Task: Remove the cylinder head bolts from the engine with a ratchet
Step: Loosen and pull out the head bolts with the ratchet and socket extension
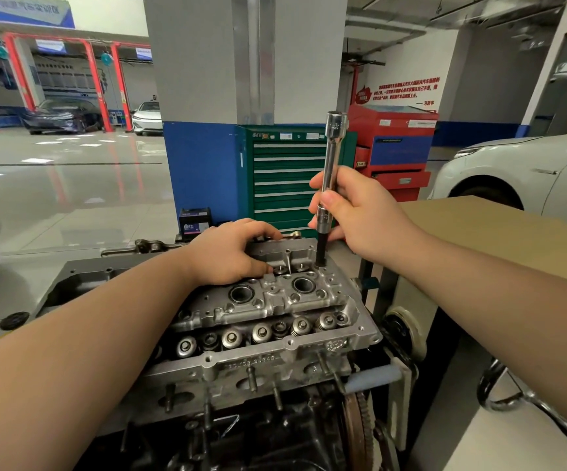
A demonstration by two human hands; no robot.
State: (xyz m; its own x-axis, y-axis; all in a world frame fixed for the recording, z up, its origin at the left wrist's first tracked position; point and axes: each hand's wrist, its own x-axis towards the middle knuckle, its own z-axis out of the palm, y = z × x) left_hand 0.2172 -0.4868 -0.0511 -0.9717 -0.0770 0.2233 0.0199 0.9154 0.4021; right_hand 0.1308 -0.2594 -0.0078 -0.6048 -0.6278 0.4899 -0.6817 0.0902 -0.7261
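Note:
A silver cylinder head [275, 300] sits on a dark engine block on a stand. My right hand [353, 212] grips a long chrome extension bar [331, 158] held upright, its black bit set into a bolt hole at the head's far right corner. No ratchet handle is on the bar's top end. My left hand [231, 253] rests on the far side of the head, fingers curled over its top edge. Valve springs [261, 333] line the near row. The bolt itself is hidden in the hole.
A green tool cabinet [282, 171] and a red tool cart [394, 151] stand behind the engine by a grey and blue pillar. A cardboard-topped bench [496, 232] is at the right. A white car [519, 171] is parked beyond it. A black battery [195, 220] sits on the floor.

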